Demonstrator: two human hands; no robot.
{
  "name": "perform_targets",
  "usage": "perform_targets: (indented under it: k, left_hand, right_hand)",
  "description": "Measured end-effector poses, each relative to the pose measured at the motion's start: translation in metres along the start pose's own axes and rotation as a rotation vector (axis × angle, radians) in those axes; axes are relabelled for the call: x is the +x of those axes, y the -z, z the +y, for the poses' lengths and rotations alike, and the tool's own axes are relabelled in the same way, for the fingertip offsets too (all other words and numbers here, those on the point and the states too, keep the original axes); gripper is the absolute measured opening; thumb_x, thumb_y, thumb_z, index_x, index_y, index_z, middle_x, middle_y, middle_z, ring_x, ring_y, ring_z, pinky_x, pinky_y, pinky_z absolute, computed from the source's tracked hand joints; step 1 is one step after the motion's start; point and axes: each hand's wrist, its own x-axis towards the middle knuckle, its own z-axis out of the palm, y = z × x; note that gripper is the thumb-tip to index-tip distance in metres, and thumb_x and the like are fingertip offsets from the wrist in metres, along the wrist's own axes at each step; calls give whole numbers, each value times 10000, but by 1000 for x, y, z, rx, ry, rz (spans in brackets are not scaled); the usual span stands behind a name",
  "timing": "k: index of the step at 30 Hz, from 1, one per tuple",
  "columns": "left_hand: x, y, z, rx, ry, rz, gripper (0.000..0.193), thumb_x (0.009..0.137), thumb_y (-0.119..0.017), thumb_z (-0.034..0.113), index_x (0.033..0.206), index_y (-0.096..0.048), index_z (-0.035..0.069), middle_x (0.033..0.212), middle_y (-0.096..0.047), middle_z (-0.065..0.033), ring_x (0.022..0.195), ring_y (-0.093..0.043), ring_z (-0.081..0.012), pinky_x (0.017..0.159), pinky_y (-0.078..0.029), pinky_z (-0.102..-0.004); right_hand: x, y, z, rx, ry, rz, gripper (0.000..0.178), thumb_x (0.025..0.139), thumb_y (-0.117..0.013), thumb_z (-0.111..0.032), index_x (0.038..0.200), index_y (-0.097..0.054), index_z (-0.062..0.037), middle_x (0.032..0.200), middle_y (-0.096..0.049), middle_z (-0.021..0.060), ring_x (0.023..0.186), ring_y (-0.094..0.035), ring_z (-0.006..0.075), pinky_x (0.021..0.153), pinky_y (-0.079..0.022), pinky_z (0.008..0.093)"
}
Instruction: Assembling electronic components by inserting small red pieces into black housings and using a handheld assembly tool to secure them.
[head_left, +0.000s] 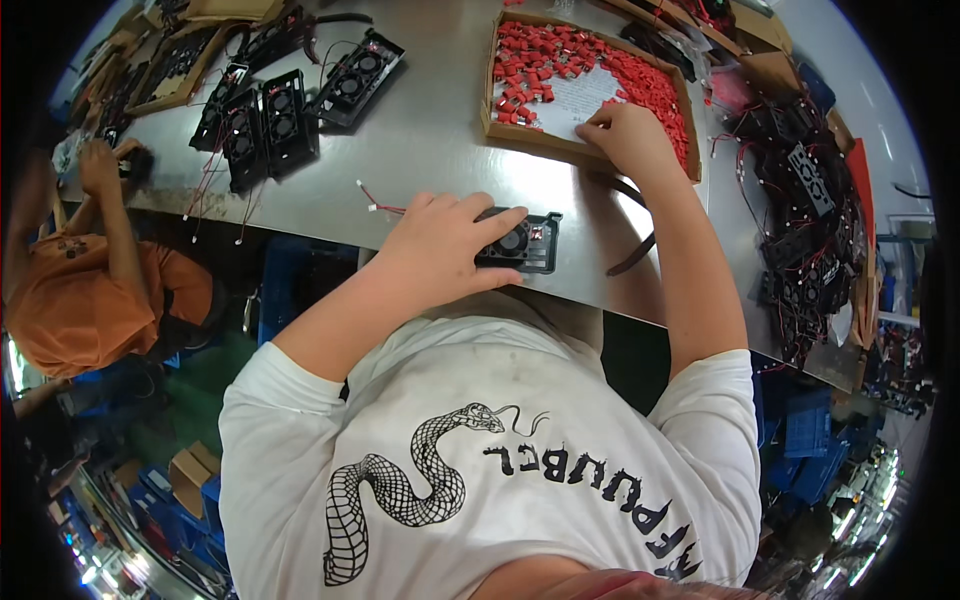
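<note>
My left hand [440, 238] lies over a black plastic housing with a cooling fan [540, 240] at the table's near edge. Its fingers curl over the top and the thumb presses along the near side, hiding the left part. A thin red and white wire with a plug [378, 207] sticks out beyond that hand. Over the near edge of a shallow cardboard box [545, 142], my right hand [630, 138] is closed in a pinch. Whatever is between those fingertips is too small to make out. Many small red parts [535, 60] fill the box around a printed white sheet [580, 95].
Several finished-looking black fan housings [285, 115] lie at the back left, wires trailing over the edge. More housings [810, 220] are piled at the right. A dark strap [632, 255] lies below the box. A person in orange [90, 290] works at the far left.
</note>
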Motion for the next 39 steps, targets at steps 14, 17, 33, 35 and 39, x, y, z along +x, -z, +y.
perform_targets:
  k: [14, 17, 33, 35, 39]
  left_hand:
    - [6, -8, -3, 27, -109, 102, 667, 852, -720, 583, 1412, -616, 235, 1159, -656, -76, 1013, -651, -282, 911, -433, -424]
    - [3, -10, -5, 64, -84, 126, 667, 844, -728, 582, 1408, -616, 243, 1146, -653, -64, 979, -648, -272, 886, -430, -416]
    - [3, -17, -3, 124, -120, 189, 672, 809, -770, 562, 1390, -617, 260, 1170, -641, -46, 948, -626, -244, 897, -416, -410]
    - [2, -16, -3, 128, -116, 185, 672, 810, -769, 564, 1390, -617, 260, 1173, -641, -47, 949, -626, -244, 899, -416, -410]
    - [2, -17, -3, 134, -112, 181, 667, 811, -769, 562, 1386, -619, 260, 1177, -642, -47, 954, -625, -245, 901, -417, -410]
  right_hand:
    - [4, -7, -4, 62, 92, 137, 270, 825, -731, -212, 989, -755, 0, 914, -752, 167, 829, -727, 306, 812, -571, 398]
    - [-52, 8, -45, 391, 206, 176, 126, 845, -751, -85, 938, -726, -4, 843, -714, 95, 785, -691, 185, 717, -558, 300]
    - [-122, -25, -42, 70, 592, 56, 172, 753, -790, -8, 915, -735, -21, 973, -709, 98, 864, -683, 285, 759, -573, 370]
    - [-121, -24, -43, 127, 565, 43, 166, 755, -786, -4, 912, -735, -21, 970, -707, 96, 863, -680, 286, 762, -571, 370]
    - [-120, -24, -42, 64, 538, 7, 175, 752, -785, -1, 918, -732, -14, 972, -703, 100, 876, -682, 282, 773, -568, 367]
